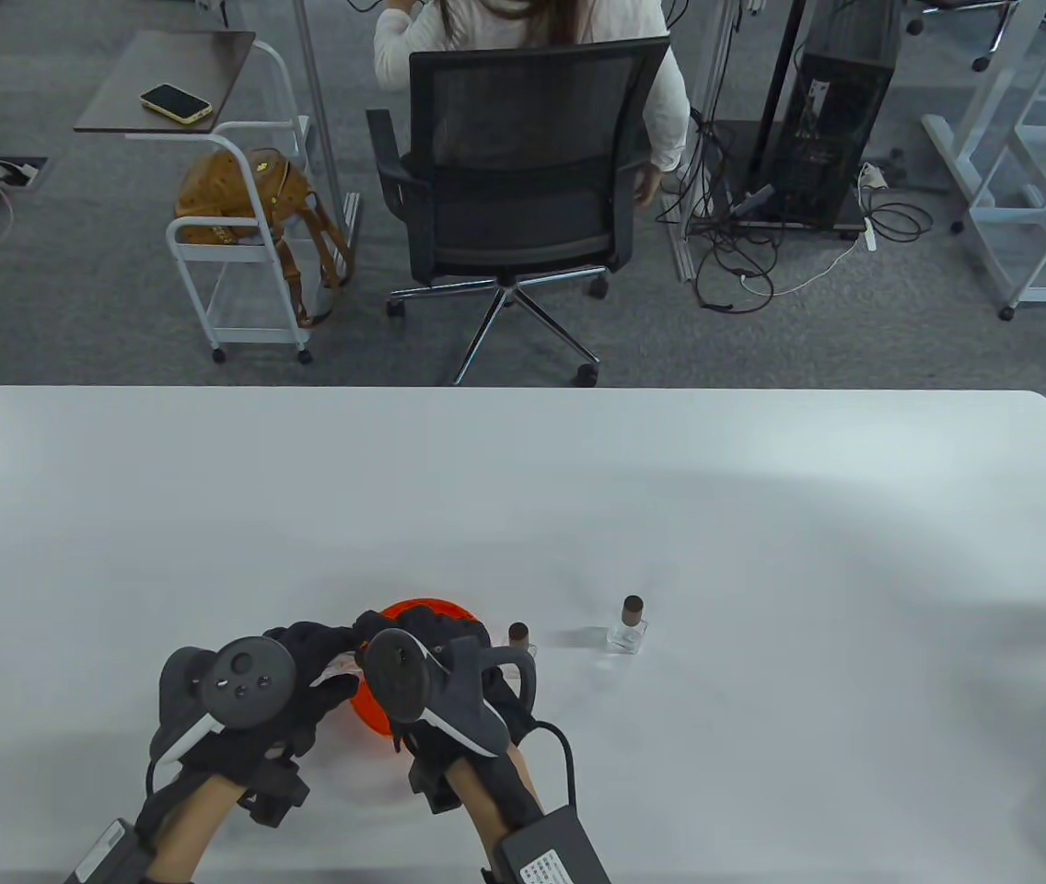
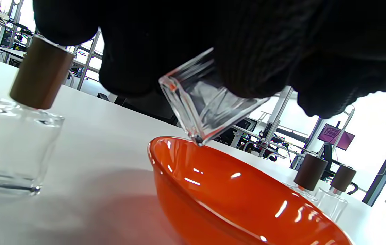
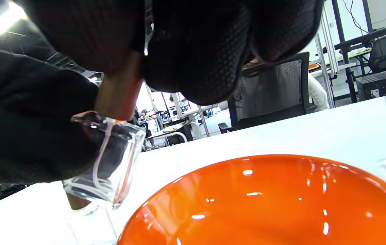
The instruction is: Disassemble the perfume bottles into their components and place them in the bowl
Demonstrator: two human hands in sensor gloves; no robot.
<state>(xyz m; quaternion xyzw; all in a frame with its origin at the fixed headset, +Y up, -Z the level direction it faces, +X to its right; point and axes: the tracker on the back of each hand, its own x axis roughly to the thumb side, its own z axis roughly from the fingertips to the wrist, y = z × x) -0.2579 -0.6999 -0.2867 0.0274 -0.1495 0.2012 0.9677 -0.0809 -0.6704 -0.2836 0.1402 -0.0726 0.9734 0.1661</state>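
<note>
Left hand (image 1: 279, 695) grips the tilted glass bottle (image 2: 206, 102) above the orange bowl (image 3: 281, 200); right hand (image 1: 449, 668) fingers pinch its brown cap (image 3: 118, 97).

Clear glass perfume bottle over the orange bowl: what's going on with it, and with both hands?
Left hand grips clear glass perfume bottle above orange bowl. Right hand pinches its brown cap. Cap still on. Nothing blocking.

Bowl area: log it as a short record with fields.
bowl: orange, nothing seen inside
held bottle: clear glass, tilted above the bowl
left hand: grips the glass body
right hand: fingers round its brown cap
standing bottles: three capped in left wrist view, one left of bowl, two beyond it
</note>
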